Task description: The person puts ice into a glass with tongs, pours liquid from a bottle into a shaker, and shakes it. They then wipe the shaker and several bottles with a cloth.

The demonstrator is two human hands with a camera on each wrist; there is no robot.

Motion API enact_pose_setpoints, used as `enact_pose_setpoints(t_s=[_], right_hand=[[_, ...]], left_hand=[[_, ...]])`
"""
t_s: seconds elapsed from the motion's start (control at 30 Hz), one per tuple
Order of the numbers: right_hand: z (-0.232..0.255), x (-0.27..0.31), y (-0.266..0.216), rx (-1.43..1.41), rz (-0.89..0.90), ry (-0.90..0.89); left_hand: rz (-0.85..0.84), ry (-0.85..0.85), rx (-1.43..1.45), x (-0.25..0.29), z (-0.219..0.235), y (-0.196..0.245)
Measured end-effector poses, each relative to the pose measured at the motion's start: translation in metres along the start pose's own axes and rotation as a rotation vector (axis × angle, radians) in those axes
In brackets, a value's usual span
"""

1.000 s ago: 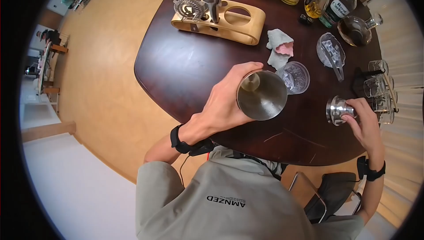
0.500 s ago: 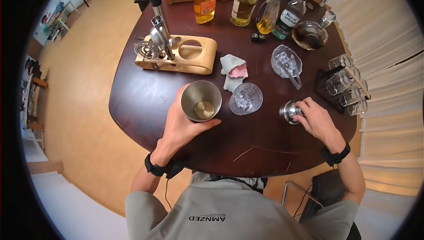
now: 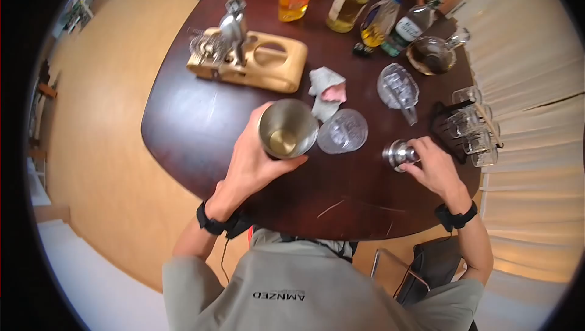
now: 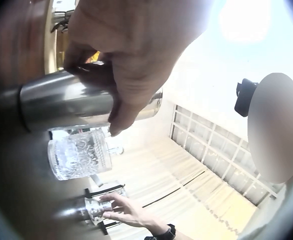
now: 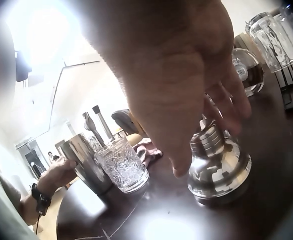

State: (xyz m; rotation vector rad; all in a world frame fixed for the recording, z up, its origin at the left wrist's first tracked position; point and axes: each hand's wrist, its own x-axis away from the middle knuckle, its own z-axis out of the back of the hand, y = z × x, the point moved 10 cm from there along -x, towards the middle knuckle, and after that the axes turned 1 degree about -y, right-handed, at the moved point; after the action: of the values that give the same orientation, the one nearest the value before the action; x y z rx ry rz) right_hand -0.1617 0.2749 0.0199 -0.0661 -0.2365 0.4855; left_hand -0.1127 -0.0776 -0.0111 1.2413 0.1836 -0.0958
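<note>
My left hand [image 3: 244, 160] grips a metal shaker tin [image 4: 61, 102], its fingers and thumb wrapped round the side. The tin's open mouth faces up in the head view, and its bottom shows inside. Just right of it stands a cut-glass tumbler [image 3: 343, 136] with ice in it. Farther right, my right hand [image 3: 437, 169] holds the narrow top of a shiny metal shaker lid [image 5: 219, 175] between thumb and fingers. The lid's wide base is down at the tabletop in the right wrist view.
A wooden bar-tool stand [image 3: 291, 69] is at the back left. A grey and pink cloth [image 3: 325, 84] lies behind the tumbler. An ice bowl with tongs [image 3: 390, 90], several bottles [image 3: 350, 5] and a rack of small glasses [image 3: 466, 125] stand beyond and right.
The head view has shifted. The shaker tin overlapped the tumbler's edge a second ago; it now sits farther left of it, its bottom more visible. My right hand stays at the lid.
</note>
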Motion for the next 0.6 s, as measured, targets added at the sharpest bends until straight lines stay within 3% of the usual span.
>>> enact_pose_setpoints(t_s=[0.13, 0.37, 0.47, 0.57, 0.6], right_hand=[[-0.005, -0.001, -0.002, -0.007, -0.026, -0.040], [-0.004, -0.006, -0.002, -0.012, -0.041, -0.065], [0.035, -0.018, -0.019, 0.040, -0.045, -0.027], [0.095, -0.055, -0.030, -0.167, 0.034, 0.162], [0.109, -0.073, -0.027, -0.290, -0.040, 0.158]], left_hand=[[-0.081, -0.024, 0.010, 0.005, -0.002, 0.008], [-0.051, -0.054, 0.019, 0.004, 0.000, 0.005], [-0.072, -0.072, 0.027, -0.003, -0.001, 0.003], [-0.024, -0.090, -0.001, -0.006, -0.003, 0.004], [-0.026, -0.091, 0.001, -0.006, -0.003, 0.005]])
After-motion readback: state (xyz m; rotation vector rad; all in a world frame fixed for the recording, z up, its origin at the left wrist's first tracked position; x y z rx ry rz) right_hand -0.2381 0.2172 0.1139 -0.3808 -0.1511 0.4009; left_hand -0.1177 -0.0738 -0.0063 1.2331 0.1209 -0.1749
